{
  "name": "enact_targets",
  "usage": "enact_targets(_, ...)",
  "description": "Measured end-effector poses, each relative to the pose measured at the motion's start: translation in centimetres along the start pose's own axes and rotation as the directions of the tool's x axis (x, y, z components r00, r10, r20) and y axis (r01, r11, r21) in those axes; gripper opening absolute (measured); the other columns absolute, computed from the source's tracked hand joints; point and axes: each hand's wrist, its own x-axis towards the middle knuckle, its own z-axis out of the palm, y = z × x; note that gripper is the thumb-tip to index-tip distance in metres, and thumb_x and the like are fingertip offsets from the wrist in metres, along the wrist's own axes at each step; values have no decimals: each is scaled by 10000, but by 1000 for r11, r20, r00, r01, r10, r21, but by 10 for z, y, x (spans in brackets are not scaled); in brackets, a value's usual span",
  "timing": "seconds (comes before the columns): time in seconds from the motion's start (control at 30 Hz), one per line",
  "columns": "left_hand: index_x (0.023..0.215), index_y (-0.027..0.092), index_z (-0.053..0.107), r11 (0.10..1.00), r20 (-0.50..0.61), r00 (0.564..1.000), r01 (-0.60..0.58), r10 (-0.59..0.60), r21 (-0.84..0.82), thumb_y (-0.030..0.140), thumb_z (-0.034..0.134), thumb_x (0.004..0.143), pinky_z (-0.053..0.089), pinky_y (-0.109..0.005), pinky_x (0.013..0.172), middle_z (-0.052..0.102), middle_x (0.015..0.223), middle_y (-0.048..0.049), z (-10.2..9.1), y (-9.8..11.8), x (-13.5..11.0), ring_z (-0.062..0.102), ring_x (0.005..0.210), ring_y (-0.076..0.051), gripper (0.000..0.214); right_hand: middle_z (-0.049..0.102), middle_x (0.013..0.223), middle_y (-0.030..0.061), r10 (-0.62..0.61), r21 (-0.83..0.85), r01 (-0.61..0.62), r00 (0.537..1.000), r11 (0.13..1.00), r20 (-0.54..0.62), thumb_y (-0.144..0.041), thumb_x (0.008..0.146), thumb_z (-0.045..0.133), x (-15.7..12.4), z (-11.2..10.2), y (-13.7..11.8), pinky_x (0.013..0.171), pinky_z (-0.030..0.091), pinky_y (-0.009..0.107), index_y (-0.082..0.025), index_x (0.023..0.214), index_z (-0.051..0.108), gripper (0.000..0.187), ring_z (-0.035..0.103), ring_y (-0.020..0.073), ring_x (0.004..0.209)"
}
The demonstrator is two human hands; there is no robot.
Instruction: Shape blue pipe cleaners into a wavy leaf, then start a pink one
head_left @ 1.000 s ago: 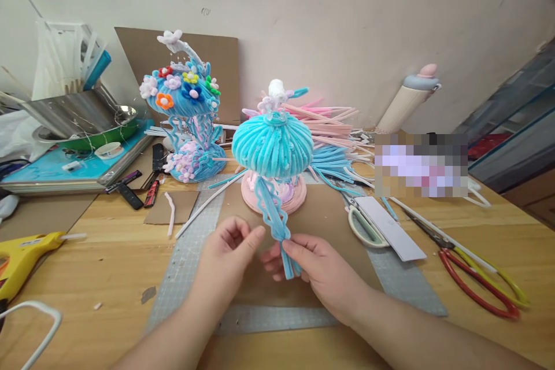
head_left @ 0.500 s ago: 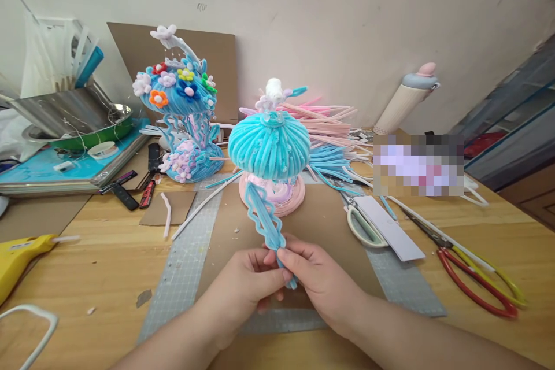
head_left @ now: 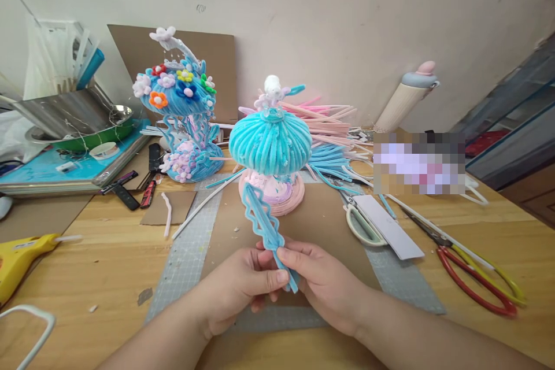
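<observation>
Fingers now together on blue strand

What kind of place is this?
Probably a home craft bench for pipe-cleaner models: a heap of pink and blue pipe cleaners by the wall, a yellow glue gun and red-handled scissors on the wooden table.

Both hands meet low at centre over the grey cutting mat. The left hand and right hand pinch the lower end of a wavy blue pipe-cleaner strand, which hangs from the blue domed jellyfish figure on its pink base. A flowered blue figure stands behind left. Red-handled scissors lie at right, a yellow glue gun at left.
</observation>
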Motion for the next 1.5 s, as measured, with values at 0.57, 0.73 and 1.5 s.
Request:
enact_targets(0.57, 761, 131, 585, 988, -5, 999, -40, 40, -147, 312, 613, 755, 237, -134, 345, 481, 620, 13, -2, 5, 1, 387, 456, -34, 184, 622, 908, 54, -117, -183, 119, 993, 976, 21, -313, 869, 450, 2, -5, -1, 952, 291, 330, -159, 705, 678, 321, 502, 169, 1004)
enact_targets(0.73, 726, 142, 546, 992, -2, 1000, -6, 6, -126, 353, 631, 728, 219, -131, 338, 478, 611, 24, -4, 4, 0, 379, 436, -27, 227, 622, 821, 62, -108, -206, 128, 989, 970, 105, -327, 886, 403, 3, -5, -1, 871, 359, 331, -154, 618, 658, 408, 542, 185, 927)
enact_targets(1.5, 715, 146, 625, 968, -208, 948, -216, 239, 130, 294, 668, 692, 275, -196, 448, 623, 581, -14, 0, 8, 2, 488, 518, -87, 156, 582, 632, 29, -91, -446, 25, 988, 895, -128, -417, 787, 529, 2, -7, -6, 575, 400, 246, -128, 622, 617, 343, 505, 117, 589)
